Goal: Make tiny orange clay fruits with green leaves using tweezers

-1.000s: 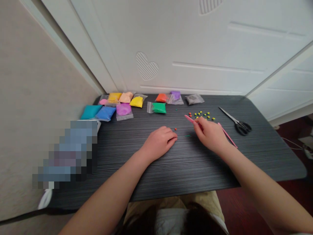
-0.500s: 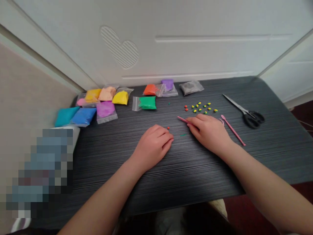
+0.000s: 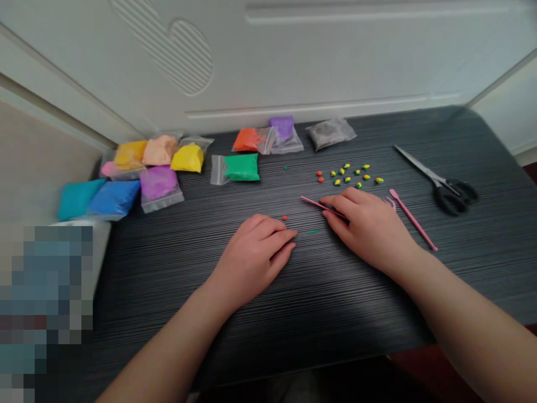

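My right hand [image 3: 369, 226] rests on the dark ribbed table [image 3: 293, 291] with its fingers closed on a thin pink clay tool [image 3: 315, 204] that points left. My left hand [image 3: 257, 254] lies palm down beside it, fingers stretched out flat and holding nothing. A tiny red clay ball [image 3: 284, 218] sits just past the left fingertips. A small green clay sliver [image 3: 314, 231] lies between the two hands. Beyond the right hand are several small yellow, green and red clay pieces [image 3: 350, 174].
Zip bags of coloured clay line the back left: green [image 3: 240, 167], orange [image 3: 247, 140], purple [image 3: 283, 130], yellow [image 3: 187, 158], blue [image 3: 113, 197], teal [image 3: 78, 197], grey [image 3: 330, 132]. A second pink tool [image 3: 413, 219] and black scissors [image 3: 444, 183] lie at right. A white panel [image 3: 314, 61] stands behind.
The view has tilted down and drawn closer. My right hand has settled lower on the table with the pink tool; the left hand has stayed flat in nearly the same place.
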A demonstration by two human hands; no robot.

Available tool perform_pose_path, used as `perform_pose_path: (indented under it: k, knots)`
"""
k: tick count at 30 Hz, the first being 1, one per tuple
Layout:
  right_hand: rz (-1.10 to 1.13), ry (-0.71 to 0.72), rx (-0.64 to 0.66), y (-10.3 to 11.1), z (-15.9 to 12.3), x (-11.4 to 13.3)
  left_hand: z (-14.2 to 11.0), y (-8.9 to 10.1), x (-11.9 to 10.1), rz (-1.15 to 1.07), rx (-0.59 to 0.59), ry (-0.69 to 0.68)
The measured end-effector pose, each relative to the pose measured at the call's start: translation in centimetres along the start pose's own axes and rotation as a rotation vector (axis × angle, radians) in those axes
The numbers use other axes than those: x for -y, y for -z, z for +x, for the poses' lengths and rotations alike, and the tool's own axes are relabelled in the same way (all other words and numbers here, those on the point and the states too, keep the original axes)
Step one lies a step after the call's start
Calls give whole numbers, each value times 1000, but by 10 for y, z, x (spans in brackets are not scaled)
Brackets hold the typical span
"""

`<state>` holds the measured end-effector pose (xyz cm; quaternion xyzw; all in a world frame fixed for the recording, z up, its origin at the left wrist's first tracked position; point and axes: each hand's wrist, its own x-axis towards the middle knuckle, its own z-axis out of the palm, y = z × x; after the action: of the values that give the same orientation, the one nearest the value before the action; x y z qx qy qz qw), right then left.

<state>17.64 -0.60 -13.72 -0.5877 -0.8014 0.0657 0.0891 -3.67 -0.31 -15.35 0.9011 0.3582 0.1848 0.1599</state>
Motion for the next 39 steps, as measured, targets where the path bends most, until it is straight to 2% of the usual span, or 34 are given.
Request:
perform_pose_path:
  k: [12,24,30,39]
  knots:
    - [-10,11,5,0,2,0,0,-1,0,154,-13,-63]
    - [4,4,-22,-2,1,0,2,-3,-1,178,-16,-74]
    - [13,12,-23,-1,1,0,2,-2,0,73,-79,-2]
    - [9,20,-22,0,1,0,3,-1,-1,20,-50,55]
